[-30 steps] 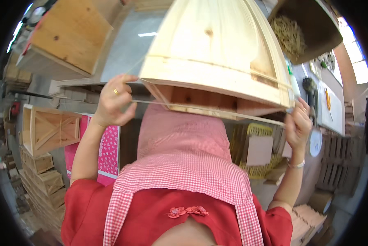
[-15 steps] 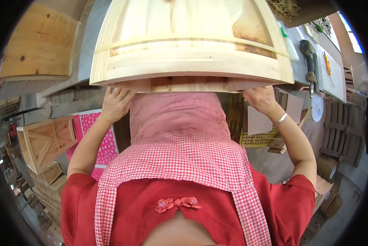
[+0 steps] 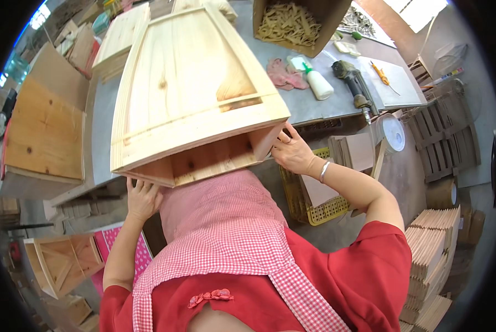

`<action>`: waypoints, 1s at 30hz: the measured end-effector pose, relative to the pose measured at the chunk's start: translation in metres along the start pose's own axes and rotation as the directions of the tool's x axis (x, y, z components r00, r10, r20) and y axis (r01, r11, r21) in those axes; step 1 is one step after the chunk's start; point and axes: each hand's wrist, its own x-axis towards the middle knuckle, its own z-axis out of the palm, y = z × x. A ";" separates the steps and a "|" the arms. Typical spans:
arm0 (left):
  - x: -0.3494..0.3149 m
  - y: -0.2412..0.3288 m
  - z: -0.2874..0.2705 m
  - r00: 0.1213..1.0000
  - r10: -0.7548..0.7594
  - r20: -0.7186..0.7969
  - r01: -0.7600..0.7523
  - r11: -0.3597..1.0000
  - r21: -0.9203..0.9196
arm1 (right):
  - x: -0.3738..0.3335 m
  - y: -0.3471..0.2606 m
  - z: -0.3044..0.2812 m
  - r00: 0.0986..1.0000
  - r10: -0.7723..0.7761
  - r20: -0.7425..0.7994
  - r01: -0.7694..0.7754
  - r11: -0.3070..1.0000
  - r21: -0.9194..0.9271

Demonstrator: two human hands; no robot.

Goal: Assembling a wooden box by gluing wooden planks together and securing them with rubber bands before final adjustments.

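A pale wooden cabinet (image 3: 176,72) with a framed front panel lies on the grey worktable (image 3: 107,105), its open end facing me and overhanging the near edge. My left hand (image 3: 144,199) is closed on the lower left corner of that open end, fingertips tucked at its underside. At the right corner, my right hand (image 3: 295,154) grips the side board, thumb and fingers at the edge. Parts of the fingers of both hands are hidden by the wood. The cabinet is slanted, its left corner nearer to me than its right.
Right of the cabinet lie a pink cloth (image 3: 286,74), a white glue bottle (image 3: 318,83), a power tool (image 3: 353,83) and an orange-handled tool (image 3: 379,72). A carton (image 3: 259,27) of wood strips stands behind. Another wooden box (image 3: 46,133) is at left; a yellow crate (image 3: 322,213) sits below.
The cabinet has turned and now appears further left and lower, with more of its open inside showing. Both hands have moved with it, still at its corners. More of the right tabletop shows.
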 end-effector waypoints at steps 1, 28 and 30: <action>0.004 -0.004 0.003 0.999 0.010 -0.035 -0.010 1.000 -0.007 | 0.005 0.006 -0.002 0.996 0.021 -0.082 -0.026 0.998 -0.056; 0.245 0.099 -0.247 0.971 0.216 -0.100 -0.230 0.962 -0.150 | 0.059 0.052 -0.106 0.910 0.255 -0.328 0.123 0.588 0.799; 0.281 0.111 -0.239 0.939 0.342 -0.040 -0.342 0.912 -0.228 | 0.057 0.059 -0.108 0.889 0.288 -0.355 0.117 0.608 0.785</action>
